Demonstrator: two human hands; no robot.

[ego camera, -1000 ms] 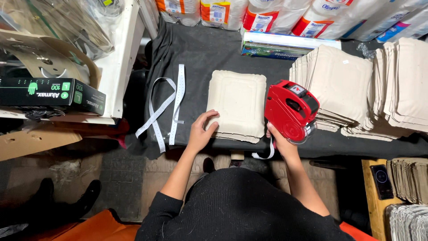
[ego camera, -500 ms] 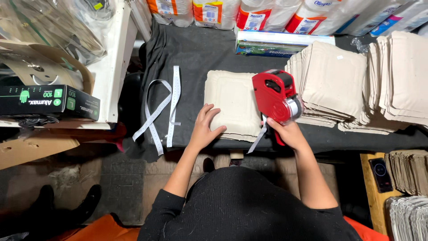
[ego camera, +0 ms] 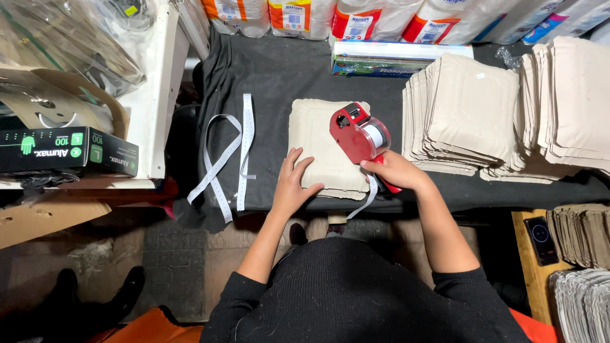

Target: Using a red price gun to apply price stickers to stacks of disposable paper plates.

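While black cloth (ego camera: 279, 70) covers the table, a small stack of beige pulp trays (ego camera: 321, 143) lies under the flat, open left hand (ego camera: 293, 184); the right hand (ego camera: 393, 170) grips a red label gun (ego camera: 356, 133) pressed onto it.

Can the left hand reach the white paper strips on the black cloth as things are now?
Probably yes. The left hand rests flat on the small stack of trays, and the paper strips lie just to its left on bare black cloth, nothing between them.

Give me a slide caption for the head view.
Right hand presses a red label gun onto beige trays; left hand steadies them.
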